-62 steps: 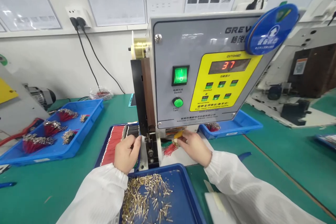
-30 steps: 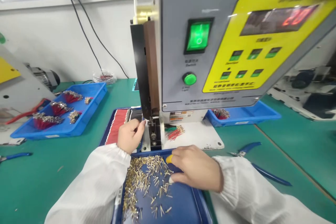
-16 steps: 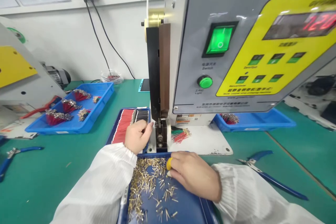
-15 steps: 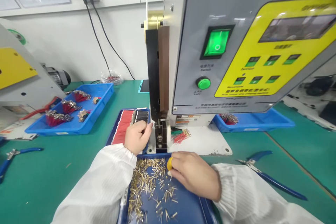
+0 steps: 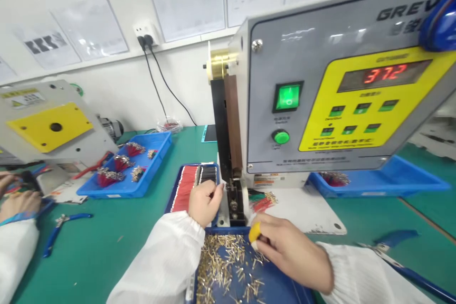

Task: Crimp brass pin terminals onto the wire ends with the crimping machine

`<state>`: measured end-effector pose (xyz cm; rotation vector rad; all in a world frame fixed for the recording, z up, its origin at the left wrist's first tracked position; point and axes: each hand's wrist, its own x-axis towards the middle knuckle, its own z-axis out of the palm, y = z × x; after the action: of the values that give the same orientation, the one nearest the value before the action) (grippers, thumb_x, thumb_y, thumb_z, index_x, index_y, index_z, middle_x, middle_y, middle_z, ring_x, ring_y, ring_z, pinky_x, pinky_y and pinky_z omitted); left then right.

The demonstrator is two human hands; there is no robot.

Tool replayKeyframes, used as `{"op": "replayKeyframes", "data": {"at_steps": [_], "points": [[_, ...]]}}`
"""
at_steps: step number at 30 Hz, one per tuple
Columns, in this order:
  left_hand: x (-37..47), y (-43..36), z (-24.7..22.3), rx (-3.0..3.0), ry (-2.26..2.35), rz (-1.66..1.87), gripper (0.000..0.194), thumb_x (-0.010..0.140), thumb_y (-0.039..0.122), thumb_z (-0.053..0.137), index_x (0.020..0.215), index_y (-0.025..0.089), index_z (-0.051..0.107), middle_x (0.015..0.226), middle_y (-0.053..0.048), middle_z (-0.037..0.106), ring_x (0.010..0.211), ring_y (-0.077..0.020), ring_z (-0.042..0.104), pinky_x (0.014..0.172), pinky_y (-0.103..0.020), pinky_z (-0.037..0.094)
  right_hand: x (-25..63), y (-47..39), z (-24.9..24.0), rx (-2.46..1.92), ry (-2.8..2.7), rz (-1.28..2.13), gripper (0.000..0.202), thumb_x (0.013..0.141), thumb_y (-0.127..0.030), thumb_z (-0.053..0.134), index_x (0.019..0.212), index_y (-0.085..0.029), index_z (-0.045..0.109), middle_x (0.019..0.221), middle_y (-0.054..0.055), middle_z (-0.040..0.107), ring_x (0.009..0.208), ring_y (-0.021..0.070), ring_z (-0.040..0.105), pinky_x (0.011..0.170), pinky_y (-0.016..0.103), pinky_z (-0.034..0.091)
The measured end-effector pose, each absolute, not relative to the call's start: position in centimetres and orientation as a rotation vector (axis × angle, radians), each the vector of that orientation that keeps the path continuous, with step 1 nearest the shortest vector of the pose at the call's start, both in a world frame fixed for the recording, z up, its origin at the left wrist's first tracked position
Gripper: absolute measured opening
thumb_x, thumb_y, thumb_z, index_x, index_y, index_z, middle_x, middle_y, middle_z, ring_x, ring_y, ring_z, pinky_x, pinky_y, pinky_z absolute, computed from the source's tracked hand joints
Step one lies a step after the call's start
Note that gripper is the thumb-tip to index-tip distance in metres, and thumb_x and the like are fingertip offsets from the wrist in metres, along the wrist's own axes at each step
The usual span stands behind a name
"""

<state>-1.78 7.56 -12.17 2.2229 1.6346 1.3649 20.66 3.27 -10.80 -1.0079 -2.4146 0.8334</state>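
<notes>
We count four trays, six wire bundles, two plugs.
We see two light-blue trays (image 5: 409, 178), holding five wire bundles (image 5: 123, 162) left and one right; two dark-blue trays (image 5: 285, 285) by our hands; two blue-handled pliers (image 5: 62, 220); two black plugs (image 5: 148, 40); six small panel keys (image 5: 362, 108).

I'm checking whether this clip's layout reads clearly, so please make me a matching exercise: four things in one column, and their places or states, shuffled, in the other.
Things
1. Left hand
2. Right hand
3. Display
4. Black plugs

Places and states
A. Plugged into the wall socket
B. Yellow cover on one of its fingers
C. Next to the rows of red and black wires
D. Lit with red digits

Right pairs: 1-C, 2-B, 3-D, 4-A
</notes>
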Motion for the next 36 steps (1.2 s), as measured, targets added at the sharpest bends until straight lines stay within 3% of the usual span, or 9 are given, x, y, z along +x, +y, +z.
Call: {"op": "replayKeyframes", "data": {"at_steps": [6,11,18,21,25,30,36], "points": [[-1.9,7.3,-12.1,2.13,1.639,1.349,0.037,0.09,0.03,0.049,0.057,0.017,0.039,0.055,0.003,0.043,0.053,-0.008,0.04,0.054,-0.022,0.029,20.6,3.4,-10.8,-1.115,-2.443,0.859,0.013,0.09,-0.017,0.052,0.078,-0.018,0.058,0.071,0.001,0.058,0.067,0.0183,0.055,0.06,0.027,0.04],[-1.7,7.0,-11.7,2.026,1.624,1.265,0.012,0.089,0.03,0.05,0.086,0.02,0.057,0.065,0.003,0.058,0.06,-0.0104,0.054,0.06,-0.021,0.038,20.5,3.5,-10.4,-0.945,-2.457,0.908,0.019,0.093,-0.015,0.046,0.081,-0.019,0.061,0.082,0.002,0.059,0.076,0.0174,0.057,0.067,0.027,0.041],[-6.3,9.2,-10.9,1.952,2.103,0.925,0.023,0.09,0.03,0.052,0.111,0.023,0.061,0.085,-0.001,0.069,0.075,-0.0165,0.063,0.069,-0.025,0.044,20.4,3.4,-10.9,-1.124,-2.384,0.963,0.012,0.084,-0.009,0.061,0.078,-0.018,0.057,0.073,-0.002,0.058,0.066,0.0144,0.054,0.062,0.024,0.039],[-9.5,10.4,-11.1,1.858,2.34,0.634,0.022,0.088,0.024,0.054,0.107,0.021,0.065,0.099,-0.005,0.068,0.089,-0.019,0.064,0.076,-0.026,0.044,20.3,3.4,-10.7,-1.042,-2.423,0.946,0.013,0.086,-0.009,0.06,0.077,-0.018,0.061,0.078,-0.001,0.059,0.073,0.0149,0.057,0.065,0.024,0.04],[-12.0,11.1,-11.9,1.954,2.352,0.394,0.017,0.081,0.023,0.064,0.096,0.022,0.071,0.092,-0.005,0.066,0.09,-0.0202,0.061,0.081,-0.028,0.044,20.3,3.3,-10.6,-1.027,-2.461,0.913,0.012,0.087,-0.015,0.063,0.075,-0.019,0.062,0.077,-0.001,0.059,0.073,0.0151,0.057,0.065,0.025,0.039],[-12.2,11.3,-12.6,2.012,2.352,0.388,0.017,0.084,0.019,0.057,0.087,0.025,0.073,0.086,-0.005,0.063,0.087,-0.0206,0.056,0.076,-0.028,0.042,20.2,3.1,-10.8,-1.243,-2.413,0.962,0.017,0.082,-0.014,0.066,0.073,-0.018,0.053,0.063,-0.004,0.058,0.06,0.0138,0.054,0.058,0.024,0.037],[-12.0,11.5,-13.1,2.05,2.377,0.407,0.022,0.089,0.02,0.05,0.088,0.024,0.072,0.086,-0.006,0.061,0.085,-0.0208,0.053,0.074,-0.029,0.039,20.1,3.2,-10.7,-1.204,-2.456,0.926,0.019,0.08,-0.015,0.07,0.069,-0.017,0.055,0.069,-0.002,0.058,0.063,0.0145,0.054,0.058,0.024,0.037]]}}
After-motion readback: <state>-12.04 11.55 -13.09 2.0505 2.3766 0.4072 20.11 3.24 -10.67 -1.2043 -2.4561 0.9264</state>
